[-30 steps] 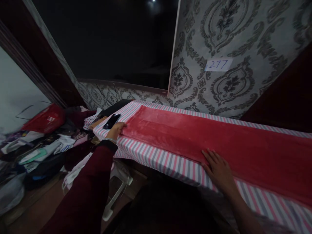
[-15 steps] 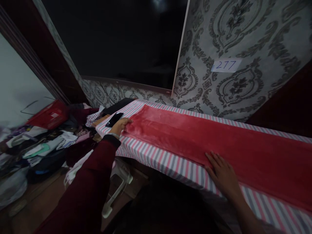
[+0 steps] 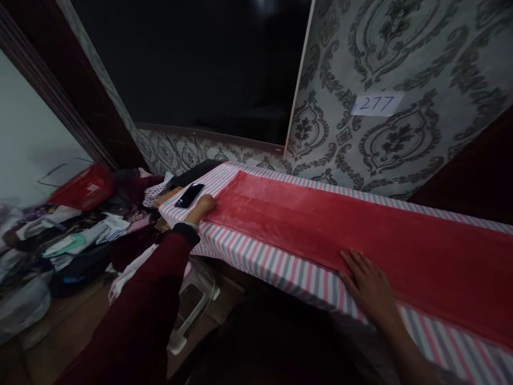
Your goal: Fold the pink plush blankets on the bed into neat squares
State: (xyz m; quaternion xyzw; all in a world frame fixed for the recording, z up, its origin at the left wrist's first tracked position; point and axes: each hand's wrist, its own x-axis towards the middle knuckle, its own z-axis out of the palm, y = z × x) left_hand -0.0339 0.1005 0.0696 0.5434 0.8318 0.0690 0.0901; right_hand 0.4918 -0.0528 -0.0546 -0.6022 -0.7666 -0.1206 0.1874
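Observation:
A long red cloth (image 3: 304, 219), folded into a flat strip, lies along a table covered by a striped pink, grey and white cloth (image 3: 256, 256). At the strip's left end, my left hand (image 3: 205, 205) is closed on the edge near the front corner; its fingertips are partly hidden. My right hand (image 3: 371, 286) rests on the front edge of the red cloth with its fingers stretched out and palm down. Just behind my left hand a black phone (image 3: 189, 195) lies on the striped cloth.
A large dark television (image 3: 200, 64) hangs on the patterned wall above the table. To the left are a heap of clothes (image 3: 84, 238) and a red basket (image 3: 86, 187). Below the table's front edge stands a white plastic stool (image 3: 196, 291).
At its left end the red cloth lies flatter, with fewer wrinkles near my left hand. My left fingers are curled in more. My right hand stays about where it was.

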